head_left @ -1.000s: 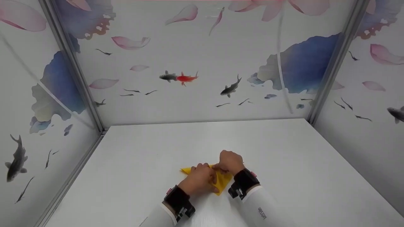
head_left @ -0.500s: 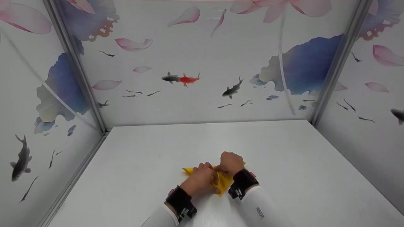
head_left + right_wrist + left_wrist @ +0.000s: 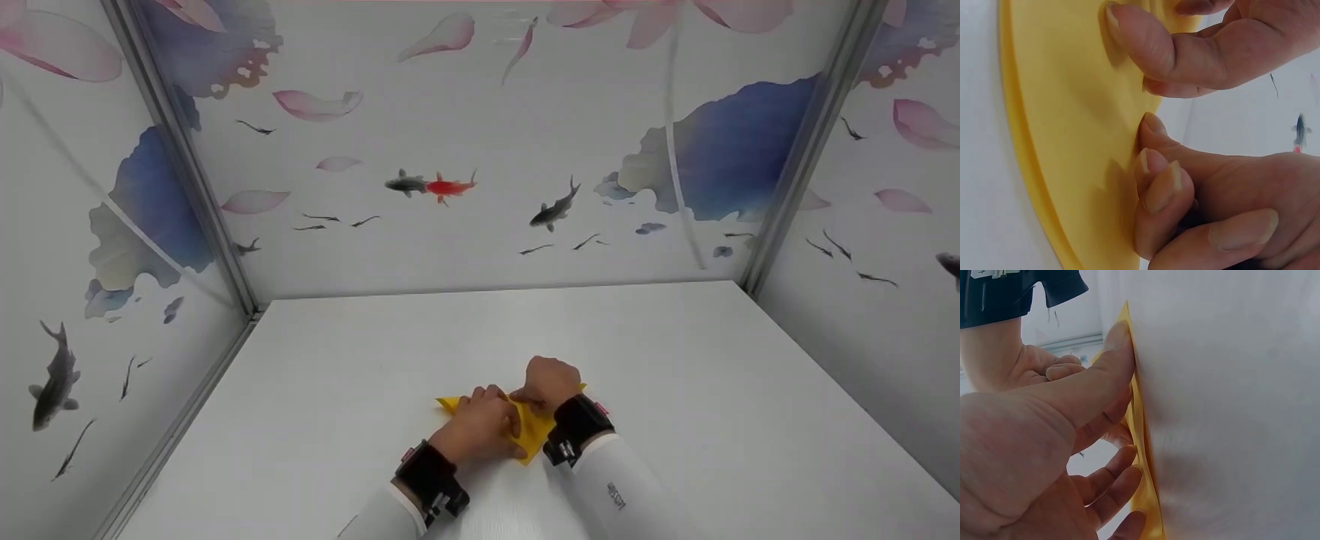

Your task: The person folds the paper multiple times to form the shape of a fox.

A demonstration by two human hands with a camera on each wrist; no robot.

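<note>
No text can be read for certain: the dark lettering [image 3: 615, 496] on the white right sleeve [image 3: 636, 480], elbow-side of the black wristband [image 3: 581, 420], is too blurred.

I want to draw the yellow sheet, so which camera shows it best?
The right wrist view, because the yellow sheet looks big there, its broad surface showing. The left wrist view shows it nearly edge-on, partly behind fingers. The head view shows it small, partly hidden by the left hand and right hand.
</note>
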